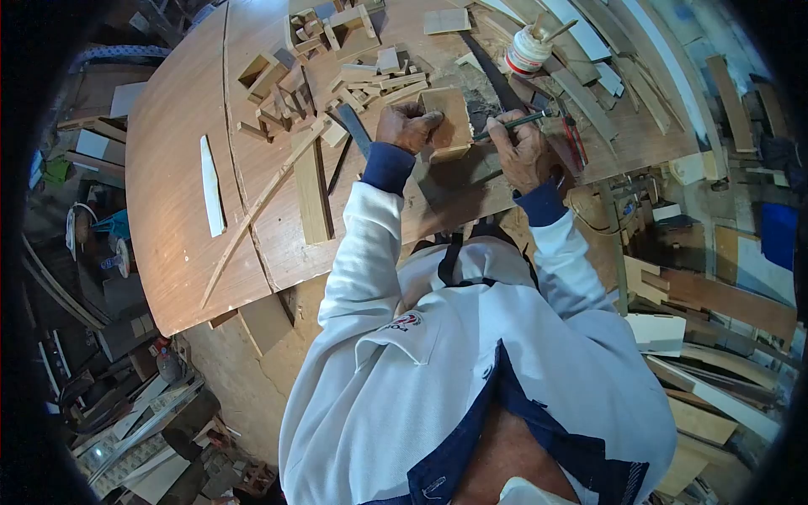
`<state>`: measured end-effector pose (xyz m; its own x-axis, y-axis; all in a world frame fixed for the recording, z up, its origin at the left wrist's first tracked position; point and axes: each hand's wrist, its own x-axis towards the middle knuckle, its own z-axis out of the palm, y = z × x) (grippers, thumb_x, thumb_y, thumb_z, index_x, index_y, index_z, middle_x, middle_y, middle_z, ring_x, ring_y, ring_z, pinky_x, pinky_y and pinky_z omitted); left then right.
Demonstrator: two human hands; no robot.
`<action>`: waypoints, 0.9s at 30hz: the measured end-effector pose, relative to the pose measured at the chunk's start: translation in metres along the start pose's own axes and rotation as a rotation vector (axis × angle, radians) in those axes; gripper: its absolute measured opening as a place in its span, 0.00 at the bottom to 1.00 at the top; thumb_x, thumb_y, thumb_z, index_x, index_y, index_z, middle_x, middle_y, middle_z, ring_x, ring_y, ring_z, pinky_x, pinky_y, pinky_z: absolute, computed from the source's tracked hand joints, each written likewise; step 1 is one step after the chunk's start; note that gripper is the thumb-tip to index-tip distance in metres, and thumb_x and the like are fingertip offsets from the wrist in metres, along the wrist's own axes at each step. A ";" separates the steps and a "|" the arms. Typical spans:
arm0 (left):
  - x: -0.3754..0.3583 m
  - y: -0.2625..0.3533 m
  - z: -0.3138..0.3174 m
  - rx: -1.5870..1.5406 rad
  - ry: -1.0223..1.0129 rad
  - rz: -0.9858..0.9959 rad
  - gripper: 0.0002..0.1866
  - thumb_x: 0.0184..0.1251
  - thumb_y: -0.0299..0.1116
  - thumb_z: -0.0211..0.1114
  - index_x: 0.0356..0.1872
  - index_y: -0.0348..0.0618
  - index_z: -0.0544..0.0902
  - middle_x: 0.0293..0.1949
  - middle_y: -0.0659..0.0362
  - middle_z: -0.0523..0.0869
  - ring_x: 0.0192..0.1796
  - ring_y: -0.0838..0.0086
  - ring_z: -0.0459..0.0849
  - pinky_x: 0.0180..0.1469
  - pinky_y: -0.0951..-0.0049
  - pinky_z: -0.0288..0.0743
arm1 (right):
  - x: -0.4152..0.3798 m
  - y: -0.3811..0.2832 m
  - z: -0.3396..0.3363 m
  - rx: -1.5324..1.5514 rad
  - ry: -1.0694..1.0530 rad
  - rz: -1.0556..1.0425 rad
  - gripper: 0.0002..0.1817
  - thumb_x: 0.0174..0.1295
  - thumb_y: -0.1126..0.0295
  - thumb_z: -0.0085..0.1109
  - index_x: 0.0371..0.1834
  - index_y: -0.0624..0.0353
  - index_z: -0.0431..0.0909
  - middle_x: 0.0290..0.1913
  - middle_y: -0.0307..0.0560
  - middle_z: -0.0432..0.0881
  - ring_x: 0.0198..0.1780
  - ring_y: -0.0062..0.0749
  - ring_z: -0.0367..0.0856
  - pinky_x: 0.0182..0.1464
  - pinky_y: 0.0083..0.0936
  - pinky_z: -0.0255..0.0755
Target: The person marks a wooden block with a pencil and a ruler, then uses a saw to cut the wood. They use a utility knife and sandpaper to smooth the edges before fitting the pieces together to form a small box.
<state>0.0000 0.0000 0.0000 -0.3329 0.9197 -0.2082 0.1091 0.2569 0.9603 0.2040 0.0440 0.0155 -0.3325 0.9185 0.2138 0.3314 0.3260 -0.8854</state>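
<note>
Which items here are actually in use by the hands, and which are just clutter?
In use:
- wood block, held by left hand
- pencil, in right hand, tip at the block

Lying about:
- offcut pile
- glue jar
- long strip
- white strip
- saw
- table

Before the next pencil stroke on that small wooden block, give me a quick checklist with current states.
1. Left hand pressing the small square light wooden block: ok.
2. Right hand gripping the dark green pencil: ok.
3. Pencil tip at the block's right edge: ok; exact contact cannot tell.
4. Block flat on the brown wooden table: ok.
5. Pile of loose wooden offcuts clear of the block: not ok, crowding closely.
6. White glue jar upright: ok.
</note>
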 end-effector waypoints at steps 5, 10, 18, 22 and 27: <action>-0.004 0.004 -0.002 -0.004 -0.005 -0.028 0.11 0.57 0.34 0.70 0.30 0.34 0.85 0.25 0.60 0.83 0.24 0.79 0.78 0.27 0.77 0.72 | -0.002 -0.001 0.002 0.000 -0.003 -0.038 0.09 0.64 0.66 0.58 0.32 0.61 0.77 0.24 0.39 0.79 0.27 0.19 0.74 0.33 0.22 0.69; -0.004 0.007 -0.002 0.009 0.000 -0.039 0.11 0.57 0.34 0.70 0.30 0.34 0.85 0.25 0.60 0.83 0.24 0.79 0.78 0.26 0.77 0.72 | 0.001 0.002 0.001 -0.045 0.012 -0.101 0.10 0.64 0.65 0.58 0.32 0.61 0.77 0.24 0.40 0.79 0.27 0.20 0.74 0.33 0.22 0.69; -0.004 0.008 0.000 -0.067 -0.008 -0.058 0.11 0.57 0.34 0.70 0.30 0.34 0.85 0.25 0.60 0.84 0.23 0.79 0.77 0.26 0.78 0.70 | 0.001 -0.005 -0.002 -0.001 -0.032 -0.083 0.10 0.64 0.65 0.58 0.32 0.61 0.77 0.24 0.40 0.79 0.27 0.21 0.75 0.33 0.23 0.70; -0.002 0.005 -0.001 -0.008 -0.001 -0.046 0.11 0.57 0.34 0.70 0.30 0.34 0.85 0.24 0.60 0.83 0.23 0.79 0.77 0.25 0.77 0.70 | 0.002 -0.004 -0.001 0.022 -0.023 -0.057 0.10 0.63 0.64 0.59 0.31 0.61 0.77 0.24 0.49 0.81 0.26 0.37 0.80 0.32 0.32 0.72; -0.003 0.008 -0.001 0.053 -0.004 -0.035 0.11 0.56 0.34 0.70 0.29 0.35 0.85 0.22 0.61 0.82 0.22 0.78 0.77 0.25 0.77 0.70 | 0.003 0.004 0.001 0.069 -0.032 -0.032 0.11 0.63 0.63 0.59 0.32 0.61 0.78 0.24 0.50 0.81 0.26 0.38 0.80 0.31 0.32 0.72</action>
<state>0.0008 -0.0012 0.0083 -0.3333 0.9111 -0.2425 0.1468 0.3042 0.9412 0.2035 0.0477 0.0120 -0.3705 0.8999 0.2300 0.2585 0.3378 -0.9050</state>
